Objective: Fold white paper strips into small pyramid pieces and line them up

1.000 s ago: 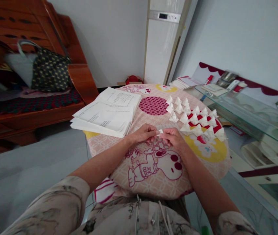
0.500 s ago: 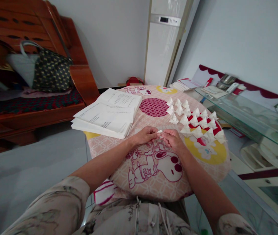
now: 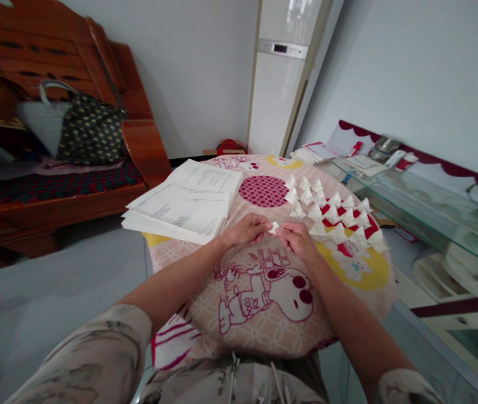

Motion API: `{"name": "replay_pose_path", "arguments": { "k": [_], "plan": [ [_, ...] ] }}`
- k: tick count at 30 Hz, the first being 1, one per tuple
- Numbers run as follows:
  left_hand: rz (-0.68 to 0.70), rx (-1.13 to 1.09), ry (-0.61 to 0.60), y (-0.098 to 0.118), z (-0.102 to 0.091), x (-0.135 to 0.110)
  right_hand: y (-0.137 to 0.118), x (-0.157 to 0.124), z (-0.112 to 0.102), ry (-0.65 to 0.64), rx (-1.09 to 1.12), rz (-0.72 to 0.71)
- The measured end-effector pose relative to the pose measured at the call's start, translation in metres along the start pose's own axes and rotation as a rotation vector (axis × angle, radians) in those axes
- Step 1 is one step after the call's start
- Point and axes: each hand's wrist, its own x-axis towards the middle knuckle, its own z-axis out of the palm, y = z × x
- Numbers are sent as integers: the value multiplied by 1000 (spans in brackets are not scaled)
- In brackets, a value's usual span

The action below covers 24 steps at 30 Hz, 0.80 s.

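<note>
Left hand (image 3: pixel 247 229) and right hand (image 3: pixel 297 235) pinch one small white folded-paper piece (image 3: pixel 273 228); white pointed folded-paper shapes (image 3: pixel 331 214) stand near the right hand.

The bench (image 3: pixel 264 334) wears matt cloth (image 3: pixel 249 255). From its middle, sheets (image 3: pixel 188 202) at ten o'clock are dull paper; folded pieces (image 3: pixel 332 215) at two, also paper. Beyond, the sofa (image 3: pixel 95 198) at ten is glossy wood, the shelf (image 3: pixel 432 199) toward three smooth glass.
</note>
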Motion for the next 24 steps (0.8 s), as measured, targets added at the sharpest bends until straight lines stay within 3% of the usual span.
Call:
{"name": "replay_pose_path", "arguments": {
  "k": [4, 8, 15, 19, 24],
  "plan": [
    [27, 70, 61, 6, -18, 16, -2, 25, -1, 6, 30, -17],
    [48, 81, 99, -2, -27, 23, 5, 39, 3, 65, -47, -73],
    [80, 149, 44, -27, -27, 13, 11, 31, 4, 89, -402, -313],
    [109, 181, 40, -20, -28, 8, 14, 30, 2, 60, -405, -319],
    [138, 495, 144, -10, -25, 3, 21, 31, 2, 11, -458, -330]
  ]
}}
